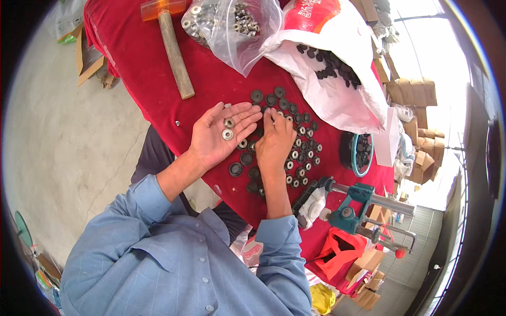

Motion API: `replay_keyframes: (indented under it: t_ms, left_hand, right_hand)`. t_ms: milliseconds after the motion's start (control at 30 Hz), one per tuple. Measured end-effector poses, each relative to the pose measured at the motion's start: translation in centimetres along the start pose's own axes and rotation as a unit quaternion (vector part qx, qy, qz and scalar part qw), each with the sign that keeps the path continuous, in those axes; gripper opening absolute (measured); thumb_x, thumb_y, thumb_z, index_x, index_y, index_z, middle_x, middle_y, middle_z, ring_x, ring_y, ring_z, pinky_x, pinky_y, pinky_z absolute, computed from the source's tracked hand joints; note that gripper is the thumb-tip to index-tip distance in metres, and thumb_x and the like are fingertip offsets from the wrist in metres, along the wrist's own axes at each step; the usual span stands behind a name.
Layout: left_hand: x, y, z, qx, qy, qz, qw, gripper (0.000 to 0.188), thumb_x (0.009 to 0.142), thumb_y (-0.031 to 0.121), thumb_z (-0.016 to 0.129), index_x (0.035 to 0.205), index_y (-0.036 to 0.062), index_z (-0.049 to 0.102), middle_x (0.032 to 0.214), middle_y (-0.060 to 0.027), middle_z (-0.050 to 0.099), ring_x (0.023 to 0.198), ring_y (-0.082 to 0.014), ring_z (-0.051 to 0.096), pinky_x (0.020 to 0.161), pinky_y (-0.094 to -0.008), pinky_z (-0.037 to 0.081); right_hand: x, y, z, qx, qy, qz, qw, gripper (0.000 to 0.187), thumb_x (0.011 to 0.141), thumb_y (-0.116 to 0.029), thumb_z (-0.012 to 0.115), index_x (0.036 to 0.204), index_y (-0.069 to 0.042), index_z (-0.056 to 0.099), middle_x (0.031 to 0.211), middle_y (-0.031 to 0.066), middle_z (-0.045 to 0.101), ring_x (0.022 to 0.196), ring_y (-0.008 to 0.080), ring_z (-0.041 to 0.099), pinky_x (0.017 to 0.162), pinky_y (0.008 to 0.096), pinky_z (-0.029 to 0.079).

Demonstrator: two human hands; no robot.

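Red cloth-covered counter [132,58], orange-headed wooden-handled hammer [176,58] far left, clear plastic bag [243,52] far middle, white sack [337,45] far right, round black discs [301,158] centre, teal-rimmed bowl [372,153] right

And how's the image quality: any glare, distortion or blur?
Head view: white glare washes out the upper right, beside stacked brown cardboard boxes; head view: fisheye distortion bends edges near the black rim; head view: the bare left hand and its round silver metal bearings show no obvious blur.
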State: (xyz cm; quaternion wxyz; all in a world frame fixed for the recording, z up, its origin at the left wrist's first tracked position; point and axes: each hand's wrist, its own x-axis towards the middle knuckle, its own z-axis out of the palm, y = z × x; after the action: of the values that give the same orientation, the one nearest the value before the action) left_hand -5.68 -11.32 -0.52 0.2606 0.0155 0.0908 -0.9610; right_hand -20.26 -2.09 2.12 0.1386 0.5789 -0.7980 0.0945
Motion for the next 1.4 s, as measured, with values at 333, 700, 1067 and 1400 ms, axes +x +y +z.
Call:
replay_keyframes:
  t_ms: [333, 700, 1067, 1400]
  left_hand:
    - [0.2, -0.2, -0.7, 0.064, 0.013, 0.012, 0.998, 0.06, 0.109, 0.038, 0.042, 0.145, -0.0106, 0.045, 0.153, -0.0281, 0.047, 0.143, -0.0368, 0.048, 0.121, -0.0468, 0.039]
    - [0.3, -0.4, -1.5, 0.227, -0.026, 0.05, 0.972, 0.051, 0.099, 0.02, 0.05, 0.143, -0.0056, 0.048, 0.146, -0.0222, 0.053, 0.14, -0.0323, 0.05, 0.12, -0.043, 0.039]
    - [-0.5, -1.6, -0.5, 0.334, -0.008, 0.06, 0.941, 0.023, 0.109, 0.013, 0.047, 0.13, 0.0055, 0.046, 0.14, -0.0225, 0.055, 0.121, -0.0287, 0.064, 0.106, -0.0393, 0.051]
    - [-0.9, -1.6, 0.7, 0.45, 0.018, 0.012, 0.893, 0.034, 0.113, 0.035, 0.046, 0.11, 0.0032, 0.059, 0.078, -0.0004, 0.052, 0.062, -0.0068, 0.04, 0.057, -0.0224, 0.036]
  right_hand:
    - [-1.0, -2.8, -4.0, 0.317, 0.037, 0.065, 0.946, 0.04, 0.084, 0.004, 0.07, 0.123, -0.004, 0.071, 0.117, 0.0134, 0.069, 0.095, 0.0272, 0.069, 0.088, 0.0391, 0.055]
    - [-1.0, -5.1, -3.6, 0.361, 0.026, 0.023, 0.932, 0.03, 0.082, 0.001, 0.078, 0.112, -0.002, 0.071, 0.1, 0.0108, 0.071, 0.081, 0.0215, 0.071, 0.075, 0.0314, 0.057]
    - [3.9, 6.6, -0.3, 0.154, 0.083, 0.102, 0.979, 0.021, 0.085, -0.005, 0.075, 0.105, -0.003, 0.071, 0.095, 0.0123, 0.071, 0.086, 0.0305, 0.069, 0.078, 0.0439, 0.053]
    - [4.5, 6.9, 1.8, 0.117, 0.093, 0.036, 0.988, 0.017, 0.085, -0.007, 0.076, 0.102, -0.004, 0.074, 0.1, 0.0096, 0.073, 0.093, 0.0314, 0.068, 0.084, 0.0446, 0.051]
